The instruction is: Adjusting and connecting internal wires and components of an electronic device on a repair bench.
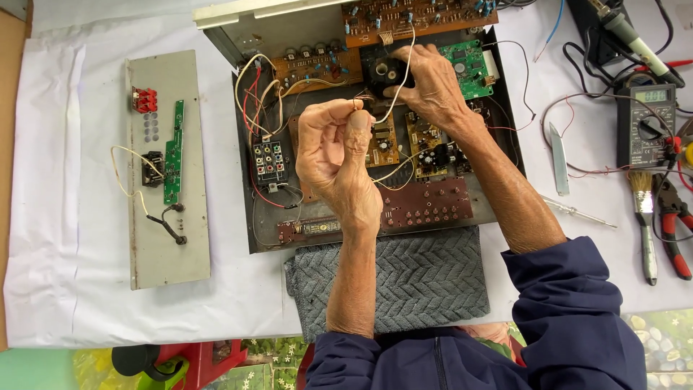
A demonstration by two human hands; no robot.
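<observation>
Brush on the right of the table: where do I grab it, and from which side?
Take the brush by its long grey handle, coming from above. It lies flat with bristles pointing away from the person, and the pliers lie close on its right, so pinch mid-handle.

The left hand (333, 148) is pinching a thin wire (401, 68) above the opened chassis (249, 217). Just right of that pinch, the right hand (426, 83) is resting on a transformer (380, 72). A detached panel (167, 173) is lying well left, a folded towel (426, 278) nearer the person, and a multimeter (644, 123) far right.
</observation>
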